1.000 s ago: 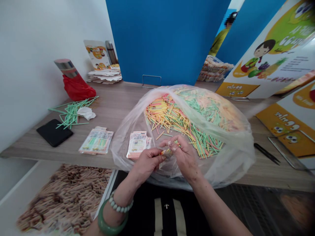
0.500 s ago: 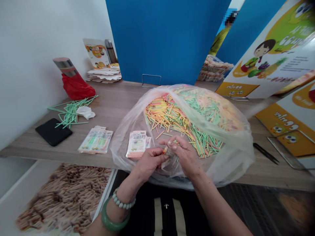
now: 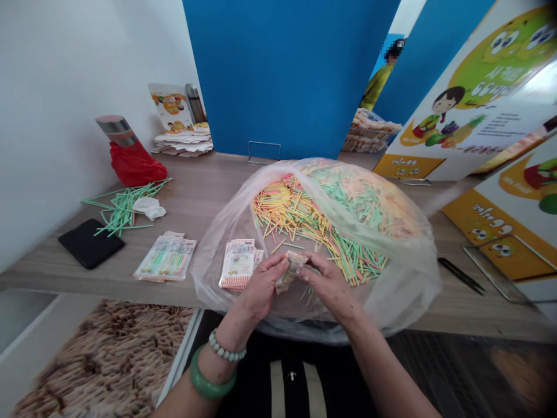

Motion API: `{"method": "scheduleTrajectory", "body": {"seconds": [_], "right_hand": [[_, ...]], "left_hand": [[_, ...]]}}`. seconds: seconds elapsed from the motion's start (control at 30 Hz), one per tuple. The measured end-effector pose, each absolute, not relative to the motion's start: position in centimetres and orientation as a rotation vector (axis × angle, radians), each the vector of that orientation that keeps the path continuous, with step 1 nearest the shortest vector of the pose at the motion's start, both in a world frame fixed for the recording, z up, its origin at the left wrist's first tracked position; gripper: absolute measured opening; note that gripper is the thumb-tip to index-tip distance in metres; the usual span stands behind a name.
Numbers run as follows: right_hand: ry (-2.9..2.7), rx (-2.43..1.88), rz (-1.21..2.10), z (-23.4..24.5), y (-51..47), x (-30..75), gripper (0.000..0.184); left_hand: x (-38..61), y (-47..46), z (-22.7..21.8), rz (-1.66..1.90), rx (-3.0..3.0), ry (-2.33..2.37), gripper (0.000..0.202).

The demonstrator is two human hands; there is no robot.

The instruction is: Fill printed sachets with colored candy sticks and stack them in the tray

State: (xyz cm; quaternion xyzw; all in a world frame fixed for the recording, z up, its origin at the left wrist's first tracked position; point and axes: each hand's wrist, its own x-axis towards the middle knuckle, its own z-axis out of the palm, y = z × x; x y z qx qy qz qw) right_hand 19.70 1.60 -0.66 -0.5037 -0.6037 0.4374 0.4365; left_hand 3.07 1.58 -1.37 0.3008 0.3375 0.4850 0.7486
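Between my two hands is a small printed plastic packet (image 3: 290,268), held up over the near edge of a large clear plastic bag (image 3: 402,273). My left hand (image 3: 262,285) pinches the packet's left side. The thumb and fingers of my right hand (image 3: 329,288) close on its right side. Whether anything is inside the packet I cannot tell. Beyond my hands, on the opened bag, spreads a heap of thin sticks (image 3: 300,212) in yellow, green and pink. A stack of flat printed packets (image 3: 237,264) lies just left of my left hand.
Further left lie packets with coloured sticks showing inside (image 3: 167,258), a black phone-like object (image 3: 91,242), loose green sticks (image 3: 119,206) and a crumpled tissue (image 3: 148,207). Black tweezers (image 3: 461,276) lie at right. Below the table's left is a bin of brownish sticks (image 3: 108,354). Another person (image 3: 378,84) is behind the partition.
My hands have drawn slightly apart, and the packet now shows more plainly, raised between them. The whole view has shifted a little. The heap and stacks look unchanged.
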Motion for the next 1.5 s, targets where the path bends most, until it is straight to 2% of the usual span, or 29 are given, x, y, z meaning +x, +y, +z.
{"method": "scheduleTrajectory", "body": {"seconds": [0.07, 0.13, 0.27, 0.43, 0.53, 0.6, 0.77, 0.93, 1.03, 1.13, 1.23, 1.37, 1.43, 1.5], "right_hand": [[-1.446, -1.287, 1.101, -1.1, 1.4, 19.3, 0.015], [-1.385, -1.268, 1.13, -1.2, 1.3, 18.9, 0.013], [-1.265, -1.148, 1.202, -1.1, 1.0, 18.5, 0.014], [-1.14, -1.099, 1.309, -0.9, 0.3, 18.0, 0.015], [-1.105, -1.063, 1.478, -0.8, 0.4, 17.5, 0.016], [-1.154, -1.069, 1.561, -0.7, 0.6, 16.9, 0.023], [-1.252, -1.114, 1.486, -0.9, 0.6, 14.7, 0.024], [-1.473, -1.023, 1.457, -1.4, 0.1, 12.0, 0.017], [-1.656, -1.013, 1.364, -1.2, -0.3, 10.5, 0.016], [-1.901, -1.047, 1.195, -0.5, -0.1, 9.3, 0.024], [-2.091, -1.251, 0.794, 0.0, 0.8, 8.1, 0.026], [-2.295, -1.524, 0.318, -0.6, 2.1, 6.4, 0.022], [-2.391, -1.629, 0.211, -1.2, 2.5, 5.8, 0.022], [-2.432, -1.67, 0.165, -1.7, 2.8, 5.5, 0.018]], "left_hand": [[2.8, 1.4, -1.3, 1.058, 0.676, 0.734, 0.033], [2.5, 1.3, -1.2, 1.046, 0.725, 0.727, 0.036], [2.2, 1.0, -1.0, 1.073, 0.912, 0.756, 0.042], [1.8, 0.0, -0.8, 1.1, 1.151, 0.953, 0.018], [0.9, -0.4, -0.6, 1.135, 1.146, 0.936, 0.024], [0.1, -0.6, -0.5, 1.146, 1.067, 0.891, 0.03], [-1.9, -1.1, -0.2, 1.159, 0.973, 0.811, 0.038], [-3.7, -2.0, 0.5, 1.281, 1.081, 1.02, 0.026], [-4.8, -2.6, 0.7, 1.379, 1.101, 1.132, 0.014], [-7.0, -2.8, 0.6, 1.413, 1.053, 1.238, 0.018], [-10.5, -1.6, 0.4, 1.431, 1.083, 1.465, 0.025], [-15.3, 1.8, -0.6, 1.533, 1.255, 1.946, 0.025], [-16.9, 3.5, -1.5, 1.422, 1.439, 2.24, 0.024], [-18.1, 4.8, -2.6, 1.163, 1.614, 2.49, 0.024]]}}
